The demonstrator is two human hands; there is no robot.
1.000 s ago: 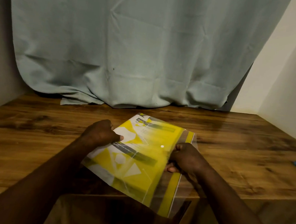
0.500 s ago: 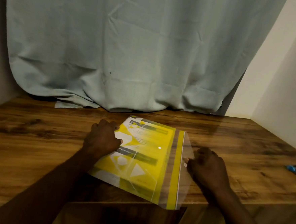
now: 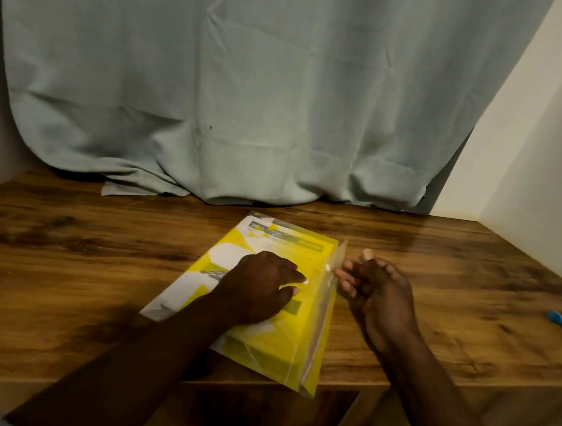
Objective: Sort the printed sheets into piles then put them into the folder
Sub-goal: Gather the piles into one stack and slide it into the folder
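1. At the far left the wooden table (image 3: pixel 70 264) shows bare brown plank with dark grain and a dull sheen. There is open room here out to the left wall.
2. Behind it a pale blue-green curtain (image 3: pixel 248 94) hangs in soft creases. Its hem bunches on the back edge of the table.
3. The folder (image 3: pixel 296 353) lies flat at the middle of the table, turned at a slant. It is a clear, glossy plastic sleeve. Its near right corner juts out past the table's front edge.
4. Inside it the printed sheets (image 3: pixel 304 247) show bright yellow with white angular shapes and dark bars of text too small to read. A white corner pokes toward the left.
5. The left hand (image 3: pixel 261 288) rests on top of the folder with knuckles raised and fingers bent. Its tips press the plastic down and it grasps nothing.
6. Along the folder's right side a clear flap (image 3: pixel 334 260) stands up from the table, catching a glint of light.
7. The right hand (image 3: pixel 380 296) sits just beside that flap, palm turned inward and fingers loosely half curled with nothing in them. I cannot tell whether its fingertips touch the flap.
8. Right of that hand the table is bare wood again.
9. A small blue object (image 3: pixel 556 317) lies well apart near the right edge, cut off by the frame.
10. A plain pale wall (image 3: pixel 542 164) closes the right side.
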